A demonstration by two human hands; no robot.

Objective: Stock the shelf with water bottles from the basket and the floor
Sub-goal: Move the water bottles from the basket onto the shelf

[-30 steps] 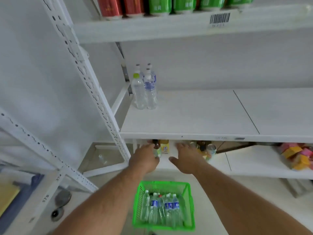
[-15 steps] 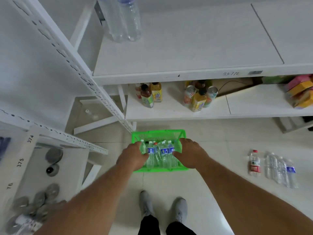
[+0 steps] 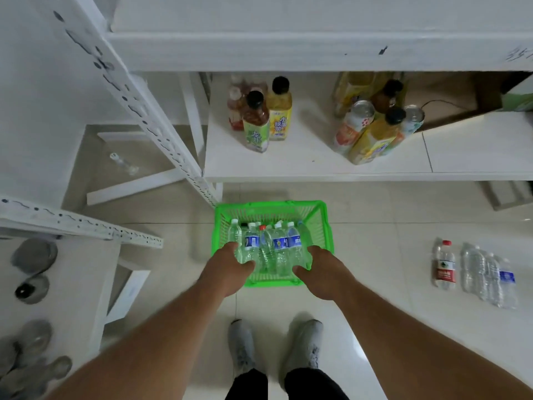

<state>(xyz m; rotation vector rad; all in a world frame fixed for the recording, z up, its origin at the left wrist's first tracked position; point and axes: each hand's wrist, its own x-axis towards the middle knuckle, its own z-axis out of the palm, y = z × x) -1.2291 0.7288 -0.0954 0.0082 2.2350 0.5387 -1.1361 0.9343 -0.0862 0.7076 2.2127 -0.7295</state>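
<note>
Hands reached down into the green basket [image 3: 324, 226] on the floor, left hand [image 3: 227, 268] and right hand [image 3: 323, 272] with fingers curling at opposite ends of upright water bottles [image 3: 272, 246]; whether they gripped, I couldn't tell.
</note>
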